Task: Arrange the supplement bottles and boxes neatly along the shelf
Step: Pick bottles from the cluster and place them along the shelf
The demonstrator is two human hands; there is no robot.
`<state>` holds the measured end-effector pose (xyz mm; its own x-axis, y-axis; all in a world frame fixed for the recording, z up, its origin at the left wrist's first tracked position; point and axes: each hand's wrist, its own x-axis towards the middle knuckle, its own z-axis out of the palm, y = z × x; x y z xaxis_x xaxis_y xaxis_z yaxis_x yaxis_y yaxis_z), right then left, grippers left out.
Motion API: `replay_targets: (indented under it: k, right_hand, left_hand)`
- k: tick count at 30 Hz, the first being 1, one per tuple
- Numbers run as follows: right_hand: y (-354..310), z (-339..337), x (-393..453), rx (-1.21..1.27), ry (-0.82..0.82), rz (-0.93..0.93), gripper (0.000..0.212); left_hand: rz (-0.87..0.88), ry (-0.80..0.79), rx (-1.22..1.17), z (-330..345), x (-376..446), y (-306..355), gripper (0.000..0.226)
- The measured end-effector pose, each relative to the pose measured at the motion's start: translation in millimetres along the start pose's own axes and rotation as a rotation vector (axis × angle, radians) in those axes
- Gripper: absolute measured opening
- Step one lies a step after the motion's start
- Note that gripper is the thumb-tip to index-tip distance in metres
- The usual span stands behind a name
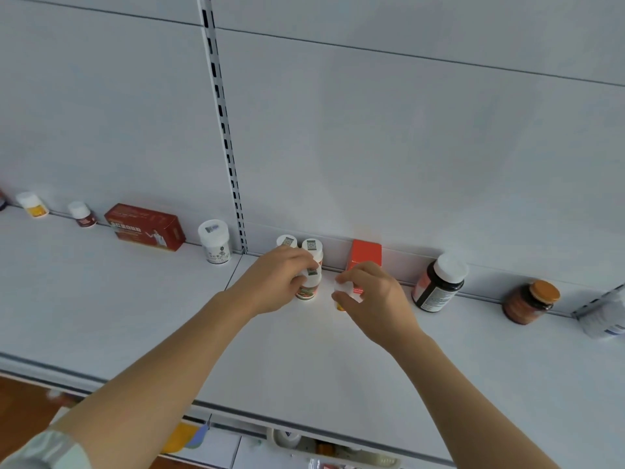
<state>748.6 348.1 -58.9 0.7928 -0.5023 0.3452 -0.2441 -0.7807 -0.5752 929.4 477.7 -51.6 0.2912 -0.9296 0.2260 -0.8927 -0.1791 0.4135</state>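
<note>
Both hands are working mid-shelf. The left hand (275, 277) curls its fingers over the top of a small white plastic bottle with a red-and-green label (308, 288), gripping it by the cap, and it stands upright on the white metal shelf (142, 319). Just behind that hand, two more small white-capped bottles with code stickers on their lids (306, 246) sit side by side against the back wall. The right hand (373, 297) pinches a small white-capped bottle with a yellow base (342, 294) round its cap; whether that one is quite down on the shelf I cannot tell. Directly behind the right hand stands an upright orange-red cardboard box (367, 253).

Out past the right hand: a dark bottle with a white cap (438, 282), then a brown jar with an orange lid (529, 301). Out past the left hand: a white tub with a printed label (215, 242) and a long red carton lying flat (145, 226).

The trick here, I'd say, is to slide rather than lift: keep each bottle upright and push it back until it nears the rear wall, label forward, tucked beside its neighbours with even gaps. The risk is knuckles nudging the two bottles behind the left hand, so release straight upward.
</note>
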Motion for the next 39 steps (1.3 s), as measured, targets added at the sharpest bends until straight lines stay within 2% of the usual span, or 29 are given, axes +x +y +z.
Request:
replay_targets:
  k: [5,15,19,22,24,26,30,34,39]
  right_hand:
    - [-0.1,7.5,1.3,-0.022,-0.011,-0.005,0.021]
    - [-15.3,22.6,2.7,-0.054,0.046,0.041,0.022]
    - [-25.1,27.8,-1.9,-0.064,0.072,0.065,0.022]
    - [-30.1,30.8,-5.8,-0.069,0.085,0.083,0.022]
    - [-33.1,32.0,-8.2,-0.075,0.099,0.105,0.021]
    - [-36.3,32.5,-9.7,-0.087,0.109,0.118,0.02]
    - [-40.4,32.7,-13.1,-0.103,0.119,0.102,0.019]
    - [-36.3,28.7,-14.3,-0.1,0.116,0.092,0.019]
    - [-29.8,27.4,-11.9,-0.094,0.109,0.097,0.02]
  left_hand:
    - [0.088,0.108,0.086,6.7,-0.9,-4.3,0.025]
    - [0.209,0.192,0.075,19.7,0.5,-18.6,0.012]
    - [0.235,0.187,0.086,17.8,1.4,-26.4,0.02]
    - [0.212,0.201,0.043,8.4,-2.5,-32.9,0.035]
    - [0.17,0.288,0.036,0.8,-3.8,-39.3,0.03]
    - [0.052,0.335,0.078,-6.3,-0.4,-47.9,0.024]
    - [-0.18,0.172,0.194,-14.0,14.8,-52.3,0.03]
    - [-0.17,0.12,0.284,-12.0,25.1,-42.1,0.043]
    - [-0.175,0.093,0.236,-12.5,29.0,-47.7,0.028]
